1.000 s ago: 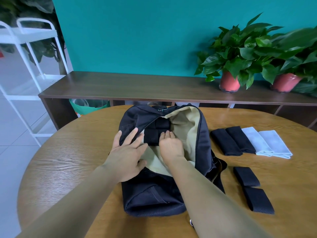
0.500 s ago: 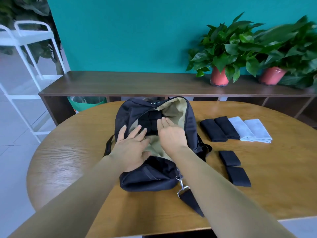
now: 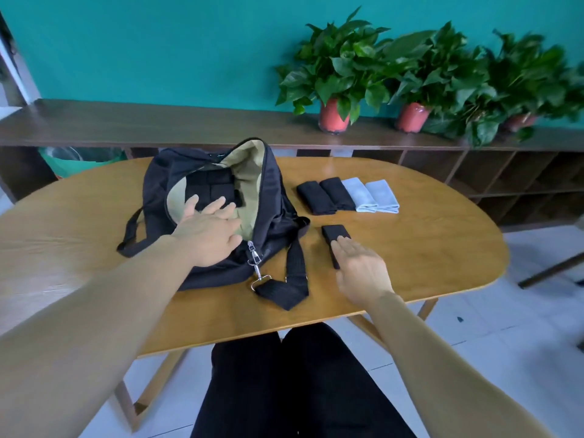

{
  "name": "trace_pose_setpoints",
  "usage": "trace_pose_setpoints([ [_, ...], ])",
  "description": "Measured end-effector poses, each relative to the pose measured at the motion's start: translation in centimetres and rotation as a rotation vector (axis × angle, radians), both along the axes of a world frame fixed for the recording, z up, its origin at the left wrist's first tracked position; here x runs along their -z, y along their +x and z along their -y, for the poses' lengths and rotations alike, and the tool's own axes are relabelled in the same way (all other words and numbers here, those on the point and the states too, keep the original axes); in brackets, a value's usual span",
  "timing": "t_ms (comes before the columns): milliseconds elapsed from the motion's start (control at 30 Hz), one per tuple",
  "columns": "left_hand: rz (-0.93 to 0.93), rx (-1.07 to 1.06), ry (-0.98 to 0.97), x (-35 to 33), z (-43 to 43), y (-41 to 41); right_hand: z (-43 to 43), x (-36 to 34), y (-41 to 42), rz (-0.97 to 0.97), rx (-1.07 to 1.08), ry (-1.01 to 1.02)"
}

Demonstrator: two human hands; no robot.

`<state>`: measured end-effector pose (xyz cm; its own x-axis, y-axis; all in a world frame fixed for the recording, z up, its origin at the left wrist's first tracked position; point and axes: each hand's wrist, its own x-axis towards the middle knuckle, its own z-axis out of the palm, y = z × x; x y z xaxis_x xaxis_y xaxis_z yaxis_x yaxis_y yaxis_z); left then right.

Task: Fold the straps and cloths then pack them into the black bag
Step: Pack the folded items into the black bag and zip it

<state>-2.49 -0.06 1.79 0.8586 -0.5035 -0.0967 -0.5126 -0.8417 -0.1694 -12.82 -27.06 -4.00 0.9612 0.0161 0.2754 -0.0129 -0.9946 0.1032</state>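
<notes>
Reaching for a folded strap (image 3: 335, 233)
My right hand (image 3: 360, 268) is open over it and my left hand (image 3: 208, 229) lies flat on the black bag (image 3: 275, 197). The strap looks soft and light, best pinched across its folds.

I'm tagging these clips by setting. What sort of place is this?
Likely an office or studio room: an oval wooden table, a long dark shelf unit carrying potted plants against a teal wall, and a pale tiled floor.
</notes>
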Motion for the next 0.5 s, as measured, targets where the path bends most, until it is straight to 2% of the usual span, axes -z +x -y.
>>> trace_pose_setpoints([
  [100,0.0,-0.001,0.02,0.0,0.2,-0.6,0.7,-0.1,-0.7,-0.205,0.123,0.053],
  [433,0.013,-0.034,0.029,-1.0,-1.0,-0.8,-1.0,-1.9,-1.1,-0.234,0.188,-0.053],
  [500,0.017,-0.045,0.034,-1.0,-1.7,-0.6,-1.1,-2.0,-1.3,-0.119,0.201,-0.052],
])
